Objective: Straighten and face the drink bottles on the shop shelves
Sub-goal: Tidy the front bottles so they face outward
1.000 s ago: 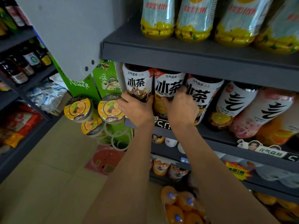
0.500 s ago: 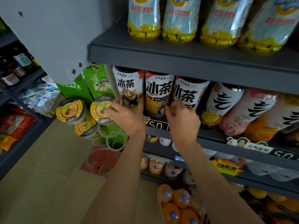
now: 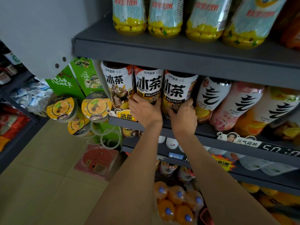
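Three iced-tea bottles stood upright on the grey middle shelf [image 3: 211,132], labels facing out. The left hand [image 3: 144,111] gripped the base of the second bottle [image 3: 148,85], the right hand [image 3: 183,116] clasped the third bottle [image 3: 177,90] (fingers curled round each). The first bottle [image 3: 117,83] stood just beside, untouched.

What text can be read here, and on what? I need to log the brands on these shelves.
"冰茶" and "元气森林": on each of the three iced tea bottles.
"冰茶": yellow shelf tag.
"气": large on the sparkling water bottles.
"元气森林": shelf-edge strip.
"5.0": digital price tag, remaining digits blurred.
Red lettering on the top-shelf bottles: too blurred.
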